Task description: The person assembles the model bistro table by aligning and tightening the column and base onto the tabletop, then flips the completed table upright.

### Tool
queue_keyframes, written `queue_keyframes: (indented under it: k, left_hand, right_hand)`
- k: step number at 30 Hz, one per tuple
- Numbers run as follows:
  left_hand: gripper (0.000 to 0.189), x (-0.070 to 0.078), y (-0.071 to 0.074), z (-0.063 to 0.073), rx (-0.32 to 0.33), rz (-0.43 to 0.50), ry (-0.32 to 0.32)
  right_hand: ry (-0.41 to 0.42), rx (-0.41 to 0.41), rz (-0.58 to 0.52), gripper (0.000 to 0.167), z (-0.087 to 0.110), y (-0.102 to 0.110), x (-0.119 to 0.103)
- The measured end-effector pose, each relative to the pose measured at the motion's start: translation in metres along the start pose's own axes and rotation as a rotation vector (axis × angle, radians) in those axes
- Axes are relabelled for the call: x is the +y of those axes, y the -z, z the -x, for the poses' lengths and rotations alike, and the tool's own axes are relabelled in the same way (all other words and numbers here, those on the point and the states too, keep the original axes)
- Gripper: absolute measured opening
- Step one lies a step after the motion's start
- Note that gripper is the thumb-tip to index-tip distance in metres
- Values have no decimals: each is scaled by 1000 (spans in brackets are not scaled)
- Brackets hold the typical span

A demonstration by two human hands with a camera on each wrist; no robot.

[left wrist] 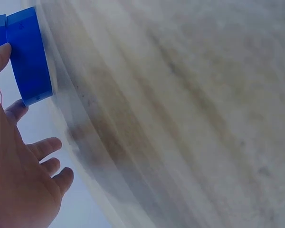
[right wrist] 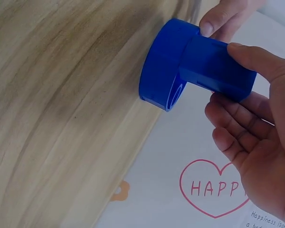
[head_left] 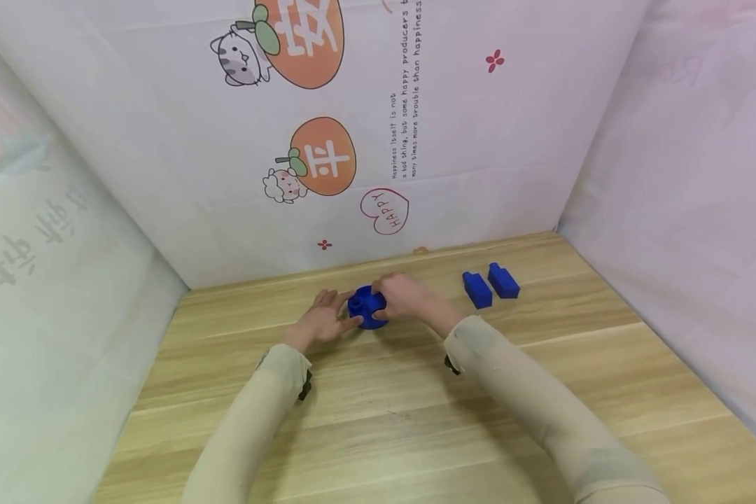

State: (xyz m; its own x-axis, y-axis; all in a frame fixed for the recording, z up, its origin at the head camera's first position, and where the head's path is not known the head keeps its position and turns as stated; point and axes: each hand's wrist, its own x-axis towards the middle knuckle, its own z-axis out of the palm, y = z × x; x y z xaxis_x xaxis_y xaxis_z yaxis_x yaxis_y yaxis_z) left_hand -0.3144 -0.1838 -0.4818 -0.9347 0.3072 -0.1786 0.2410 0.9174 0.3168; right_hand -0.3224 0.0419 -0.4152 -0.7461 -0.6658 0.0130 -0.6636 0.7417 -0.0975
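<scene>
A blue round, shallow base (head_left: 372, 325) lies on the table toward the back edge. My left hand (head_left: 321, 320) holds its left side, thumb and index finger at the rim and the other fingers spread. In the left wrist view the base's curved wall (left wrist: 31, 61) shows beside those fingertips. From the right, my right hand (head_left: 406, 294) grips a blue rectangular block (right wrist: 216, 66) between thumb and fingers. The block stands upright at the base, its lower end meeting the open top; how deep it sits is hidden. A small round socket (head_left: 355, 303) shows at the base's left.
Two more blue blocks, each with a knob on one end, lie to the right: a nearer one (head_left: 478, 290) and another (head_left: 504, 281) beside it. Printed white cloth (head_left: 453, 140) rises behind the wooden table (head_left: 378, 420) and along both sides.
</scene>
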Motion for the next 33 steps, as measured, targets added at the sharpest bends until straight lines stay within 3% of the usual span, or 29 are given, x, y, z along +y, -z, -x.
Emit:
queue_keyframes:
  k: [9, 15, 22, 33]
  left_hand:
    - [80, 6, 5, 1, 13, -35, 6]
    - [76, 6, 2, 1, 61, -39, -9]
    - [79, 7, -2, 2, 98, 38, 10]
    - [68, 8, -3, -2, 101, 95, 57]
  right_hand:
    - [-11, 38, 5, 52, -1, -1, 1]
    - [-38, 17, -64, 59, 1, -5, 6]
    - [-125, -27, -236, 73, 17, -6, 42]
    - [-228, 1, -222, 49, 56, 1, 92]
